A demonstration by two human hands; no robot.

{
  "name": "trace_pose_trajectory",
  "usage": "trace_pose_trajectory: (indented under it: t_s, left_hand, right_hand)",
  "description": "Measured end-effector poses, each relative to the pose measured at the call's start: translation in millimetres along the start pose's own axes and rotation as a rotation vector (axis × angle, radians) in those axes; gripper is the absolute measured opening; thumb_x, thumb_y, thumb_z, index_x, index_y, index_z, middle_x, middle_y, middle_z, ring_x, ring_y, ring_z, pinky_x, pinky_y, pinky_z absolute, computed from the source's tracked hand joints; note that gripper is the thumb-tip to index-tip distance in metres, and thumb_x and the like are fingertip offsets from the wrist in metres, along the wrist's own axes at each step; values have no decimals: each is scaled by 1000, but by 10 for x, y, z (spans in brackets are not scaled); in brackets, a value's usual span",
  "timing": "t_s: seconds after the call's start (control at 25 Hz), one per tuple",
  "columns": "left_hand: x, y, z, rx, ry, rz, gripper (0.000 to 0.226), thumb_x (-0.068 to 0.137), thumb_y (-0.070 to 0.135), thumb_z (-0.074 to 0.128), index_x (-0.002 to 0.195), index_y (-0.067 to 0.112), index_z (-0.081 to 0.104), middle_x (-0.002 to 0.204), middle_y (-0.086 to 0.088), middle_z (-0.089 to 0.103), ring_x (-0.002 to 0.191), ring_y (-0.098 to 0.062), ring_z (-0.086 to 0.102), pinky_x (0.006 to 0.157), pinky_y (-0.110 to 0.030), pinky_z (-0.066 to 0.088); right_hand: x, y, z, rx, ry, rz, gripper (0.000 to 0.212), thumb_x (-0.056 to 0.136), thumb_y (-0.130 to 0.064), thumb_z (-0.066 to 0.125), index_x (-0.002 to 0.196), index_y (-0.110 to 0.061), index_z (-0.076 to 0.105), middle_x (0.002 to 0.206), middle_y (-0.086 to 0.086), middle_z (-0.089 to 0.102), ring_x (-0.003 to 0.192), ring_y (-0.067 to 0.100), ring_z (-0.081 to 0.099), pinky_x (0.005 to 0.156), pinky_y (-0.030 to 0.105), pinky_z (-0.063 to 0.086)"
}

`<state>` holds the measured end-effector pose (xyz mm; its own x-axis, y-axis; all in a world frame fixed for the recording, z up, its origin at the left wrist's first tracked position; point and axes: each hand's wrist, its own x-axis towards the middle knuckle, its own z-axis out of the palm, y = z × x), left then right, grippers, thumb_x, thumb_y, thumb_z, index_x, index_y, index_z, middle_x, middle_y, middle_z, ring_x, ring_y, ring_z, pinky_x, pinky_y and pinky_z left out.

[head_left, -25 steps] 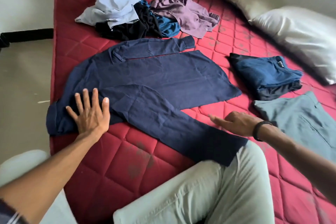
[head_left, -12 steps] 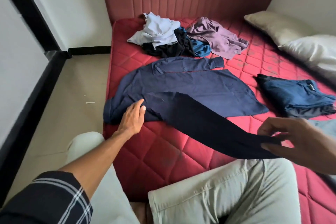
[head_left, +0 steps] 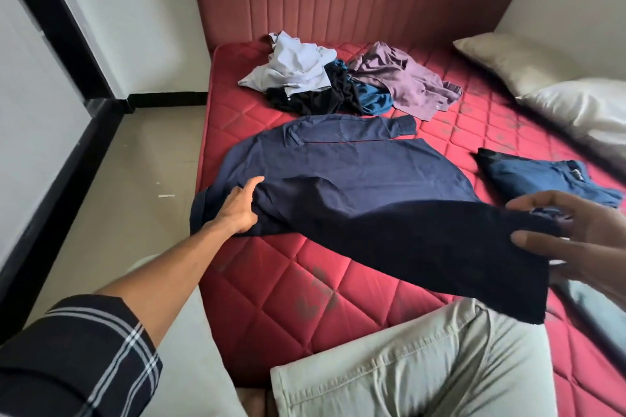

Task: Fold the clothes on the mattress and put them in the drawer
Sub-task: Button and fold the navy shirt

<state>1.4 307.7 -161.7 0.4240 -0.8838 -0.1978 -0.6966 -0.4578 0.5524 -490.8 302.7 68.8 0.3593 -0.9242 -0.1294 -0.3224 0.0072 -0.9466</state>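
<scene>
Head view: right hand (head_left: 582,234) lifted sleeve (head_left: 440,247) higher.

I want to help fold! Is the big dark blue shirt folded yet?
Not yet. The navy shirt lies spread on the mattress, one sleeve lifted by the right hand.
</scene>
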Motion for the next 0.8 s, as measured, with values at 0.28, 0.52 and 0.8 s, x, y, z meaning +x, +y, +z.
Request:
trace_pose_trajectory:
  t_s: [0.28, 0.52, 0.8]
  left_hand:
    - [52, -130, -9, 97, -43, 175, 62, 72, 30, 91, 129, 36, 67, 123, -6, 40, 108, -24, 58, 112, -35, 44]
    - [174, -136, 98, 36, 59, 120, 28, 84, 25, 84, 106, 39, 77, 114, -5, 49, 99, -21, 60, 104, -32, 48]
    - [408, 52, 35, -14, -7, -211, 21, 94, 31, 71, 115, 27, 75, 138, -12, 44, 103, -27, 59, 96, -28, 44]
  right_hand:
    - [178, 23, 65, 274, -204, 359, 61, 53, -26, 101, 105, -5, 76, 94, 12, 73, 64, 17, 70, 64, 29, 63]
    - [1210, 169, 69, 811, 168, 314, 28, 83, -25, 77, 106, -18, 63, 112, 13, 76, 93, 17, 77, 73, 24, 62]
    - [2368, 1467, -35, 810, 505, 533, 24, 106, -14, 45, 91, -13, 63, 72, -10, 74, 56, 0, 68, 51, 13, 53]
